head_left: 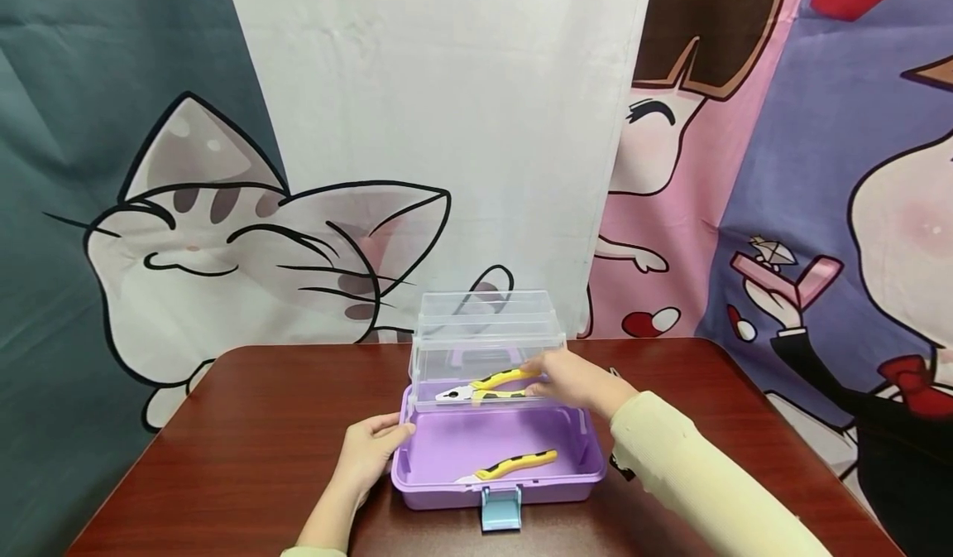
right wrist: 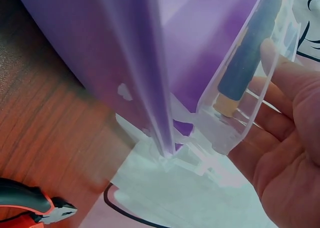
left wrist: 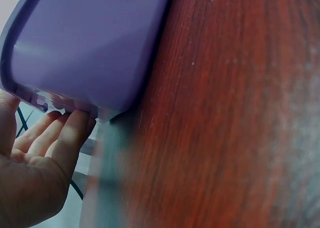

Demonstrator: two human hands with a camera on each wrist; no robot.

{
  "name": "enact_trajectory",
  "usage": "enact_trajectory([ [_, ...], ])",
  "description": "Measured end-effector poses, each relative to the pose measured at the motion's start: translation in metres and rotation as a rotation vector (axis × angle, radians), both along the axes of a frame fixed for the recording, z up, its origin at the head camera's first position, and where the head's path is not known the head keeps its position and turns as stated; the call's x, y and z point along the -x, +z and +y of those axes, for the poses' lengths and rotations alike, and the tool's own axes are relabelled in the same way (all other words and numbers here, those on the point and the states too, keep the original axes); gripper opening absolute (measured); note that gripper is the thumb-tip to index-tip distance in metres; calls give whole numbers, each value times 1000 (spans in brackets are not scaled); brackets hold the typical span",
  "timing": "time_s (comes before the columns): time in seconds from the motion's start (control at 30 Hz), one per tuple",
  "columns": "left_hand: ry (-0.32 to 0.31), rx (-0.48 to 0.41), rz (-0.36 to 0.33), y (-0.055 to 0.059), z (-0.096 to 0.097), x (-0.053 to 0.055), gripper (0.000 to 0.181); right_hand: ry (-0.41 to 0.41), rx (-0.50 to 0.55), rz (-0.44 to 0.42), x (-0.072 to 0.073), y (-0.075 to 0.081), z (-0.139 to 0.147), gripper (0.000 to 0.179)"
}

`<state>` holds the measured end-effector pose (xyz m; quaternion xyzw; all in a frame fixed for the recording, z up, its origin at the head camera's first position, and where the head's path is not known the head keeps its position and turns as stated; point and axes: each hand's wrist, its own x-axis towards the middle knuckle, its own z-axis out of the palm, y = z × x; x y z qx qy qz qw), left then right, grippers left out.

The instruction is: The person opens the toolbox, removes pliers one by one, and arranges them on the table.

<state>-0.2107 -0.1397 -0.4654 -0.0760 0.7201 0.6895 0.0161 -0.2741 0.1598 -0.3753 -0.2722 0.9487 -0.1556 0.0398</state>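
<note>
A purple toolbox [head_left: 447,497] stands with its clear lid [head_left: 487,325] raised at the back. My left hand [head_left: 368,451] grips its left side, thumb at the rim and fingers on the outer wall. At the right end of the raised clear tray [right wrist: 227,135], my right hand [head_left: 575,379] holds the tray's edge, thumb over the near side and fingers behind it. Pliers [head_left: 497,377] with yellow-and-black handles lie in that tray, their handle ends close to my right fingers. A second yellow-and-black-handled tool [head_left: 517,463] lies in the box bottom, its head partly hidden by the front wall.
A pale blue latch [head_left: 501,509] hangs open at the box front. On the reddish-brown table [head_left: 260,441], right of the box, lie cutting pliers [right wrist: 37,208] with black-and-red handles. A printed cloth [head_left: 447,127] hangs behind the table.
</note>
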Motion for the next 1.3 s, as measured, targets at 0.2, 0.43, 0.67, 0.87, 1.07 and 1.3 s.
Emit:
enact_trajectory([
  [0.2,12,5,4,1,1,0,45,-33,-6,8,1,0,-5,38],
  [0.43,10,11,3,1,0,-1,47,-69,-29,-56,6,1,-9,38],
  [0.67,6,6,3,1,1,-1,47,-61,-11,-116,11,5,-14,35],
  [0.87,2,7,2,2,1,-1,47,-70,-45,-140,13,9,-19,42],
  [1.07,1,10,4,1,0,-1,47,9,-86,-58,17,9,-22,48],
  [1.3,-9,7,5,-1,1,0,46,37,-76,-91,19,10,-18,44],
])
